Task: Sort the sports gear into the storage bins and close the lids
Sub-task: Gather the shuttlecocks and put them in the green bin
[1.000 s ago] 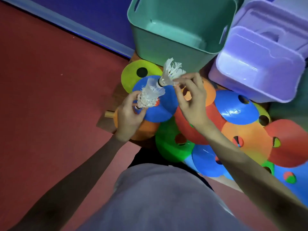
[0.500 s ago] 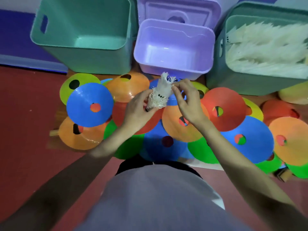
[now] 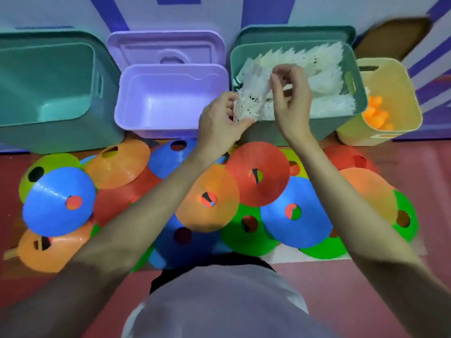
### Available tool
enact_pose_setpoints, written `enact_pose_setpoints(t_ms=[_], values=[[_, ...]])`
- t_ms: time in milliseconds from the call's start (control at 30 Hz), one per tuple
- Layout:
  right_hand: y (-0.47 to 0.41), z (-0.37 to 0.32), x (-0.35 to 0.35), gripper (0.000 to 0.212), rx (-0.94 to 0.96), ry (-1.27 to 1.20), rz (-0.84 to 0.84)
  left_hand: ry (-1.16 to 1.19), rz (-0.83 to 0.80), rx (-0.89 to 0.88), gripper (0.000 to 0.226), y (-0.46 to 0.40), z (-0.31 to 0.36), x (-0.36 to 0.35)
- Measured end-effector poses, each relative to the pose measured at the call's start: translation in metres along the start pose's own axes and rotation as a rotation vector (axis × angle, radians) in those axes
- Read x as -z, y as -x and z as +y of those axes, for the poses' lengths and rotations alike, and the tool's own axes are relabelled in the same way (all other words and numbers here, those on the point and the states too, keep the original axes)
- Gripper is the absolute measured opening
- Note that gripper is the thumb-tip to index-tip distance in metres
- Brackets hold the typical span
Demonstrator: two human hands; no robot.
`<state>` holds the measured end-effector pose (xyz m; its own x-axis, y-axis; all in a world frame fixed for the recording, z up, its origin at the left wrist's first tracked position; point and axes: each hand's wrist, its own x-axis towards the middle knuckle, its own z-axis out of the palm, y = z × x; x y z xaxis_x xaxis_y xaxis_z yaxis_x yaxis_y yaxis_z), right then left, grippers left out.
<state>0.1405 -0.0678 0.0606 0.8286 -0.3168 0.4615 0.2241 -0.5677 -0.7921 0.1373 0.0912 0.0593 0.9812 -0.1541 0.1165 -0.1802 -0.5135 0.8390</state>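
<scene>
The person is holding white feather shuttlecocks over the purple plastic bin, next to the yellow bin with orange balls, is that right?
Not quite. The head view shows the white feather shuttlecocks held over the green plastic bin already full of shuttlecocks, which is next to the yellow bin with orange balls.

Four bins in a row by the wall [image 3: 244, 11]: empty left bin [image 3: 14, 128], second bin [image 3: 127, 118], shuttlecock bin [image 3: 329, 128], rightmost bin [image 3: 353, 135] holding balls [image 3: 377, 113]. Lid [image 3: 136, 45] behind second bin. Disc cones [image 3: 258, 176] overlap on floor [image 3: 366, 301] before bins.

The left hand [image 3: 220, 123] grips stacked shuttlecocks [image 3: 251, 103] at the shuttlecock-filled teal bin [image 3: 341, 123]; the right hand [image 3: 291, 98] pinches above.
</scene>
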Motion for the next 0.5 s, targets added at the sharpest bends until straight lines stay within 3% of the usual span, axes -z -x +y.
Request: enact_pose_setpoints(t_ms=[100,500], values=[[-0.035,0.019,0.0,0.022,0.014,0.05,-0.008,-0.017,0.04,0.047,0.051,-0.032,0.017,-0.023],[-0.087,0.093,-0.039,0.047,0.006,0.155,-0.37,-0.439,-0.034,0.137,0.052,-0.098,0.008,-0.054]])
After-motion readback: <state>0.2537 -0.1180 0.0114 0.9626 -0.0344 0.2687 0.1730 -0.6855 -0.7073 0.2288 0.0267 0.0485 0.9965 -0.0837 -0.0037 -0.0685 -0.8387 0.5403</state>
